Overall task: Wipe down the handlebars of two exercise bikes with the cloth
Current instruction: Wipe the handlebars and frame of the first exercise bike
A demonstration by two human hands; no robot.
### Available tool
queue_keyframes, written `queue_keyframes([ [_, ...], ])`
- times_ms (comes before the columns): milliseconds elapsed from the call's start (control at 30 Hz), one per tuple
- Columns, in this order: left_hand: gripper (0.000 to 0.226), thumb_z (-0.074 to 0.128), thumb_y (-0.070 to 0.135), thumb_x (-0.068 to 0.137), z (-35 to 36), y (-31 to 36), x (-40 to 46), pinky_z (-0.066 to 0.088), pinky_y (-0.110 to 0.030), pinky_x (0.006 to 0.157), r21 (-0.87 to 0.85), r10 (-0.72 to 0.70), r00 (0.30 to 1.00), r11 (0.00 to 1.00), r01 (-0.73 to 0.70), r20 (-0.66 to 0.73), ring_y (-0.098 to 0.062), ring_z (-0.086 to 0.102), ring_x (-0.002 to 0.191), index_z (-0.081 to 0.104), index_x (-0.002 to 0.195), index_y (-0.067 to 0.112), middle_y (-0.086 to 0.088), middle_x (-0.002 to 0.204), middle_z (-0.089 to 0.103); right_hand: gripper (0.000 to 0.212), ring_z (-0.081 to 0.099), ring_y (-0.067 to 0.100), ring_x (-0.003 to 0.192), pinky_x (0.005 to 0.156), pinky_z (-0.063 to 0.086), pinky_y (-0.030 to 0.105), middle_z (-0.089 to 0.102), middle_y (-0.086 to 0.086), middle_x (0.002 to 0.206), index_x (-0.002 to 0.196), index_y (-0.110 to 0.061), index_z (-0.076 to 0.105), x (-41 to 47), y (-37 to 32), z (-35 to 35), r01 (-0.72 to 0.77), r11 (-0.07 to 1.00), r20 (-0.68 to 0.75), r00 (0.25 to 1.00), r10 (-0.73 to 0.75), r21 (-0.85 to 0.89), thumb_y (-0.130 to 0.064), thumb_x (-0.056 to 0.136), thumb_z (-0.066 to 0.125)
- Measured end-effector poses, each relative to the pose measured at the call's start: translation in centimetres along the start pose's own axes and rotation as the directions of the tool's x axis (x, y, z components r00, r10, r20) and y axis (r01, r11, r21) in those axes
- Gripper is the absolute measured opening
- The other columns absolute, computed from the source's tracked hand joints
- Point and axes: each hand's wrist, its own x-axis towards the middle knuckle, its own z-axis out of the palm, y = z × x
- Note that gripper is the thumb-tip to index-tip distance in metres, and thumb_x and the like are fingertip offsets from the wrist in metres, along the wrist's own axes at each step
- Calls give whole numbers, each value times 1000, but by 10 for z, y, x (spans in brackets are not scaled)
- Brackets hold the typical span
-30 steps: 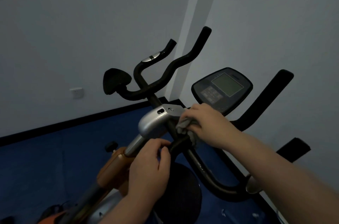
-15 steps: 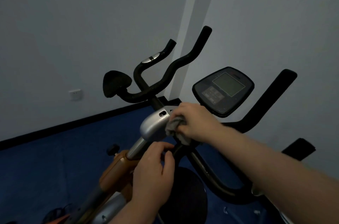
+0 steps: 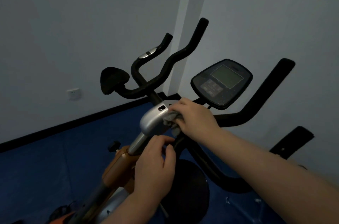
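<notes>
Right hand: right hand (image 3: 197, 118) holds a crumpled grey cloth (image 3: 171, 120), fingers curled around it, and presses it where the near handlebar (image 3: 211, 165) meets the silver clamp cover (image 3: 152, 122).
Left hand: left hand (image 3: 155, 167) grips the low part of the same black bar, just under the clamp, with thumb and fingers closed around it.
Cloth place: the cloth is at the centre of the view, touching the clamp cover at its 3 o'clock side; a loose corner hangs down.
Near bike: its console (image 3: 222, 82) stands at 1 o'clock from the cloth, and the right grip rises toward 2 o'clock.
Far bike: the second handlebar (image 3: 165, 71) is at 12 o'clock, behind, apart from both hands.
Step in hand: probably wiping the middle junction of the near bar.
How to do it well: I think the cloth should wrap around the tube and slide outward along each arm to its tip, while the left hand steadies the bar and then moves away, so the part under it is also wiped.
Risk: the hanging corner may catch on the clamp.
</notes>
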Motion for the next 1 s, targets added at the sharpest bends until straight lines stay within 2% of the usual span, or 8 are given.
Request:
queue_keyframes([
  [100, 15, 45, 26, 91, 0, -1, 1, 44, -27, 58, -22, 5, 1000, 1000, -5, 8, -5, 56, 67, 57, 91, 35, 8, 76, 59, 30, 54, 16, 101, 82, 48, 35, 54, -8, 111, 109, -31, 63, -16, 5, -13, 107, 989, 97, 988, -117, 97, -13, 85, 59],
  [200, 15, 44, 27, 91, 1, -2, 2, 43, -26, 59, -40, 13, 1000, 999, -13, 6, -5, 57, 70, 57, 92, 34, 10, 80, 59, 30, 51, 10, 97, 85, 45, 22, 56, -6, 104, 107, -25, 65, -46, 11, -21, 181, 974, -70, 982, -173, 135, -7, 83, 61],
  [300, 16, 47, 21, 91, 0, 0, 2, 47, -27, 61, -74, 12, 1000, 997, -10, 19, -4, 57, 76, 59, 91, 32, 11, 83, 60, 35, 50, 7, 101, 87, 44, 20, 55, -8, 108, 110, -24, 65, -85, 18, -12, 86, 980, -131, 989, -62, 180, -5, 82, 63],
  [400, 17, 48, 17, 91, -1, 2, 2, 43, -24, 62, -76, 23, 999, 997, -20, 37, -4, 56, 78, 58, 90, 31, 12, 83, 58, 33, 49, 5, 104, 89, 46, 29, 52, -14, 110, 110, -32, 63, -102, 17, -6, -4, 972, -14, 1000, 8, 233, -10, 85, 62],
  [567, 18, 45, 20, 89, -3, 3, 2, 36, -9, 77, 106, 278, 956, 952, -287, 93, 0, 50, 89, 60, 97, 28, 17, 95, 55, 26, 48, 2, 100, 90, 42, 24, 50, -14, 113, 112, -34, 63, -111, 10, -29, -52, 987, 206, 978, 19, 155, -20, 90, 60],
  [667, 21, 43, 27, 86, -1, 3, 1, 41, -19, 81, 149, 380, 906, 901, -408, 185, -2, 49, 91, 60, 99, 29, 17, 99, 55, 26, 49, 3, 101, 92, 42, 23, 49, -14, 114, 112, -34, 62, -131, 10, -42, -139, 984, 283, 954, 103, 110, -21, 90, 60],
  [767, 23, 43, 30, 83, -3, 8, -1, 47, -32, 76, 121, 430, 872, 877, -465, 233, -2, 51, 92, 60, 98, 32, 19, 102, 55, 25, 50, 6, 103, 93, 44, 31, 50, -14, 112, 113, -34, 61, -146, 8, -48, -188, 981, 281, 945, 169, 43, -21, 91, 58],
  [1000, 22, 46, 29, 78, 1, 19, -10, 34, -27, 77, 133, 507, 818, 822, -553, 271, 0, 53, 94, 62, 92, 35, 19, 101, 61, 26, 48, 15, 102, 86, 45, 34, 55, -3, 112, 114, -26, 64, -172, 16, -62, -229, 965, 132, 960, 246, -130, -13, 92, 57],
])
